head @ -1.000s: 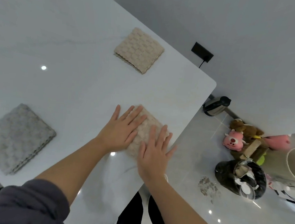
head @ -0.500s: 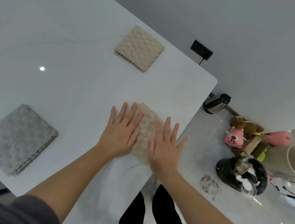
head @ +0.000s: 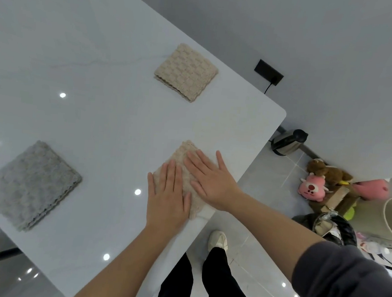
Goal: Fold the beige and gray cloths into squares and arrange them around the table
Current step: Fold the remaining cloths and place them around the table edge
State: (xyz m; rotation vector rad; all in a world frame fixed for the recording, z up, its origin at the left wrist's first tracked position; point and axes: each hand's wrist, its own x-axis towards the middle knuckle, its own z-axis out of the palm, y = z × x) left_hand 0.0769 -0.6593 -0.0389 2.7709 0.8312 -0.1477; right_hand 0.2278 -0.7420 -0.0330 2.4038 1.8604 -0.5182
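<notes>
Right hand [head: 211,180] now lies across the beige cloth [head: 185,150], my left hand [head: 167,196] slid back toward me; fingers straight, pressing flat. Black bin bag [head: 347,233] holds rubbish [head: 323,225]. Cloth folded, squarish, waffle-textured

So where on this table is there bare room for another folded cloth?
The widest bare patch of table lies between the gray cloth and the far beige cloth, reaching leftward. A narrower one sits between the gray cloth and the left hand. Crowded: the right edge, where it and the right hand press the near beige cloth.
</notes>
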